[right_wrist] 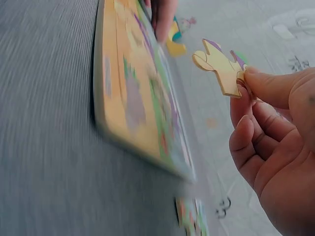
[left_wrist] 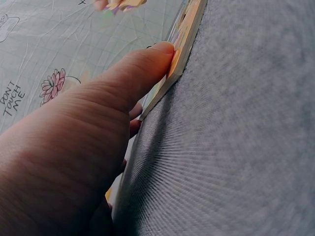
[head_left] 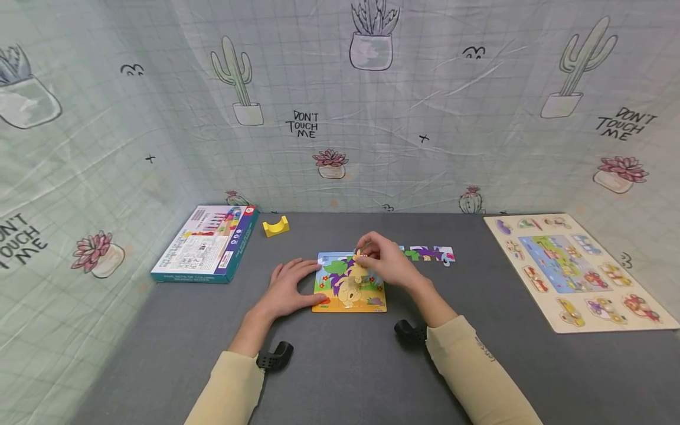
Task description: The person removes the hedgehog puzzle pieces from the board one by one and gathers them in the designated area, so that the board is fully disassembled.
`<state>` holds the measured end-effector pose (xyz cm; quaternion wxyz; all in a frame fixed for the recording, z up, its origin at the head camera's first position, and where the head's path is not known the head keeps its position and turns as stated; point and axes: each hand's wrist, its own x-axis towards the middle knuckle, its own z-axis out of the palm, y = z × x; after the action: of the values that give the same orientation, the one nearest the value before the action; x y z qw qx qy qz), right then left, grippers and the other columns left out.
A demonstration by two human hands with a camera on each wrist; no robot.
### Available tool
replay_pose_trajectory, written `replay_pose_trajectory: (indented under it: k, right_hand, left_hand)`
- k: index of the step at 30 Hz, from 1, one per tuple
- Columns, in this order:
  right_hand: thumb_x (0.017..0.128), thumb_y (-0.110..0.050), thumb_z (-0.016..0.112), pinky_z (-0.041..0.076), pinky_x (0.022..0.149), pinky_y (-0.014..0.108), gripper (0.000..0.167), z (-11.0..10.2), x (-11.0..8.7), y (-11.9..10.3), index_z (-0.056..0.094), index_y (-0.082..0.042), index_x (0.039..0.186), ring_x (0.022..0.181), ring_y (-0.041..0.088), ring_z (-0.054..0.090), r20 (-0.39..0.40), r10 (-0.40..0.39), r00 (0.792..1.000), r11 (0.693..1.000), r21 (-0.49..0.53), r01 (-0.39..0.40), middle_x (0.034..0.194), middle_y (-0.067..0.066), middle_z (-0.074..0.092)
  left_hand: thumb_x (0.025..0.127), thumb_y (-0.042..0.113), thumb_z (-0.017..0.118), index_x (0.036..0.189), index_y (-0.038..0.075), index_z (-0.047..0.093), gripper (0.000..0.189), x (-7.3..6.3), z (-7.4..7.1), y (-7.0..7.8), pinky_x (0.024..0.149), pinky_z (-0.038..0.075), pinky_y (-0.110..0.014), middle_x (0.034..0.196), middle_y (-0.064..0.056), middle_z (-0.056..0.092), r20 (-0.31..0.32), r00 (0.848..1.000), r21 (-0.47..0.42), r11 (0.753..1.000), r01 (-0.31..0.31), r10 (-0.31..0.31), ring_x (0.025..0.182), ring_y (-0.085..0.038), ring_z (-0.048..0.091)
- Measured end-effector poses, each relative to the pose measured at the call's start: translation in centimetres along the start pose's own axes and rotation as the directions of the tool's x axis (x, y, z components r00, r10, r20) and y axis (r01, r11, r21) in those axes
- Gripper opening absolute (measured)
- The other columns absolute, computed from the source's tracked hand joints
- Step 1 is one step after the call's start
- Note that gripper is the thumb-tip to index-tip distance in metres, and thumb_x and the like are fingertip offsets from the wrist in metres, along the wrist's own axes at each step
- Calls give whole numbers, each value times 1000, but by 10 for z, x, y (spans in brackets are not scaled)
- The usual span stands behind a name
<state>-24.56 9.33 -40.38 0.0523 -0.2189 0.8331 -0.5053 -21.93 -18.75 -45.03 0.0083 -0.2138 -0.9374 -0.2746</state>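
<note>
A wooden jigsaw board (head_left: pixel 350 306) with a cartoon animal picture lies on the grey table. My left hand (head_left: pixel 287 290) is spread at its left side, the thumb resting on the lower left corner and the other fingers along the edge. Above the board, my right hand (head_left: pixel 392 264) pinches a yellow jigsaw piece (right_wrist: pixel 224 71) with purple bits between thumb and fingers. In the right wrist view the piece is tilted and apart from the board. Behind the right hand, several loose jigsaw pieces (head_left: pixel 425 254) lie in a row.
A flat game box (head_left: pixel 207 242) stands at the back left, with a yellow arched block (head_left: pixel 275 226) beside it. At the right lies a large wooden picture board (head_left: pixel 542 313) with shaped pieces. A patterned cloth (head_left: pixel 393 165) rises behind the table.
</note>
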Motion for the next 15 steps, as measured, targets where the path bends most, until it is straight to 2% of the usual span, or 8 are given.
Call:
replay_pose_trajectory:
  k: [7, 15]
  right_hand:
    - [99, -11, 66, 49, 69, 36, 19, -25, -10, 13, 58, -5, 116, 81, 26, 63, -59, 30, 998, 998, -44, -33, 94, 6, 69]
    - [99, -12, 67, 48, 70, 38, 22, -53, -28, 29, 58, -4, 117, 80, 25, 63, -104, 67, 992, 993, -90, -77, 93, 7, 69]
  left_hand:
    - [83, 53, 79, 145, 17, 56, 75, 0, -1, 0, 114, 7, -66, 150, -4, 50, 0, 1000, -8, 1000, 3, -3, 145, -34, 29]
    - [83, 53, 78, 145, 17, 56, 76, 0, 0, 0, 114, 6, -65, 151, -5, 49, 2, 1000, -10, 1000, 6, -6, 145, -35, 28]
